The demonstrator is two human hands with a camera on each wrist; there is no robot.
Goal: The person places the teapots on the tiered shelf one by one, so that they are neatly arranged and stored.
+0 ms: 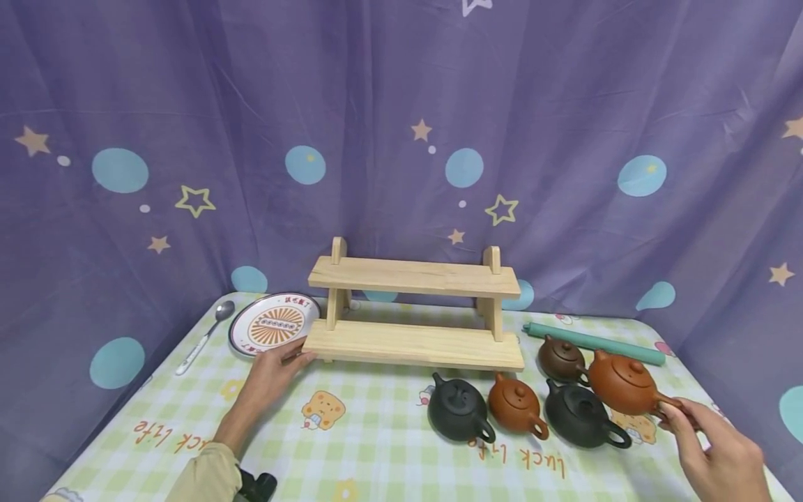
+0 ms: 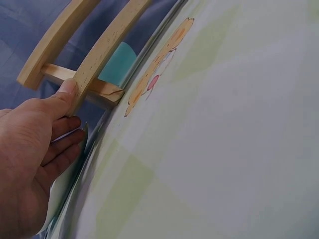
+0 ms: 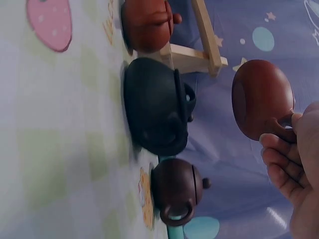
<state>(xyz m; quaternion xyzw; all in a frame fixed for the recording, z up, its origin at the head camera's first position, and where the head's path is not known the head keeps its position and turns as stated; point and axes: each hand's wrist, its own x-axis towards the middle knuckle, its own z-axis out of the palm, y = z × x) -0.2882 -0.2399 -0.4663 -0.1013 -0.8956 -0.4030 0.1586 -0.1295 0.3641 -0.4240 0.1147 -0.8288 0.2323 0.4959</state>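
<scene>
The right hand [image 1: 718,450], cut off at the near edge of the head view, has thumb and fingers closed on the handle of a large orange-brown teapot [image 1: 627,385], lifted clear of the bench [image 1: 376,453] at the right; the grip hides part of the handle, and the right wrist view does not show the spout. At the left, the left hand [image 1: 272,376] pinches the left end of a wooden rack's [image 1: 414,343] lower shelf, thumb uppermost; its fingertips are hard to make out in the head view, and hand and shelf cover part of a plate [image 1: 240,337]. A black device [image 1: 256,486] by the left sleeve is cut off too. A spoon [image 1: 208,337] lies left of the plate. Near the rack's right end stand two black teapots [image 1: 458,411] with a small orange teapot [image 1: 516,406] between them. A dark brown teapot [image 1: 560,360] stands between the held one and the rack, hiding much of a green roll [image 1: 602,342] in the right wrist view.
</scene>
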